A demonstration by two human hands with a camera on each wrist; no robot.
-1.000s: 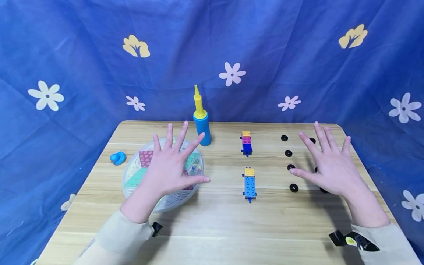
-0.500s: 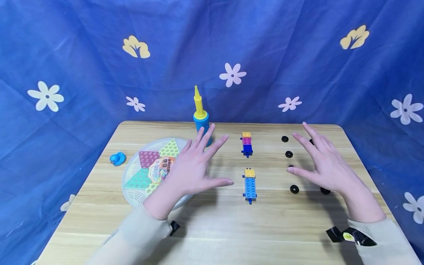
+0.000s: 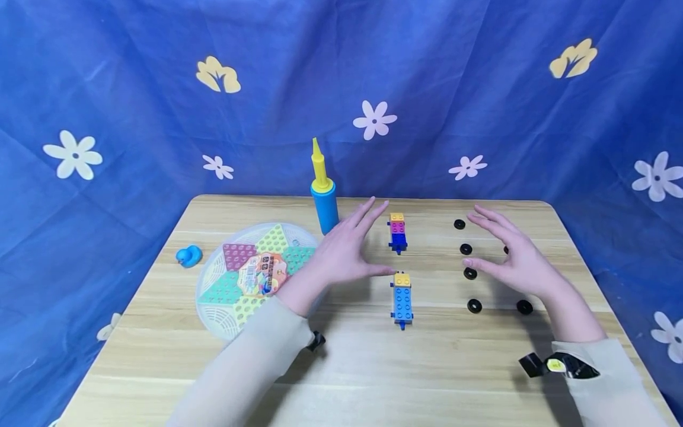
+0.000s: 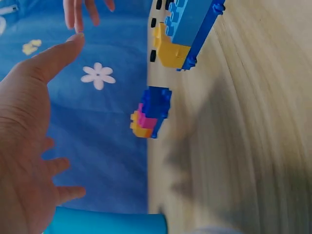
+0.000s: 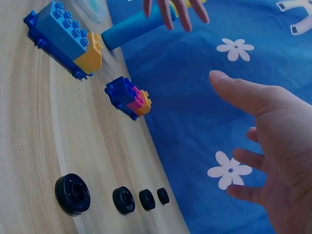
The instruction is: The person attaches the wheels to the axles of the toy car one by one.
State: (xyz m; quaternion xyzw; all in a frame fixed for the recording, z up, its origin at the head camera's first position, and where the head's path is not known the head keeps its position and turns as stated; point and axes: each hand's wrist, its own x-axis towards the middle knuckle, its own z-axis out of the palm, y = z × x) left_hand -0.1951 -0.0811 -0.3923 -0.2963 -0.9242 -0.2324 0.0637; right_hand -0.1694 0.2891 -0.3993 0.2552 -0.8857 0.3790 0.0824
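Observation:
My left hand hovers over the table between the blue-and-yellow pump and two toy-brick car bodies, its fingers loosely bent and holding nothing. Its thumb tip overlaps the front end of the nearer car body, light blue with a yellow brick. Just past the fingertips lies the farther car body, yellow, pink and dark blue. My right hand hangs above several black toy wheels, thumb apart from the fingers, and holds nothing. In the right wrist view, a row of wheels lies below that hand, which partly hides others in the head view.
A round Chinese checkers board lies on the left, partly covered by the left arm. Beyond it are a blue rubber duck and the upright pump. A blue flowered cloth hangs behind the wooden table.
My left hand has moved right, from over the checkers board toward the car bodies. The right hand has shifted slightly left, and the fingers of both hands have drawn in from a wide spread.

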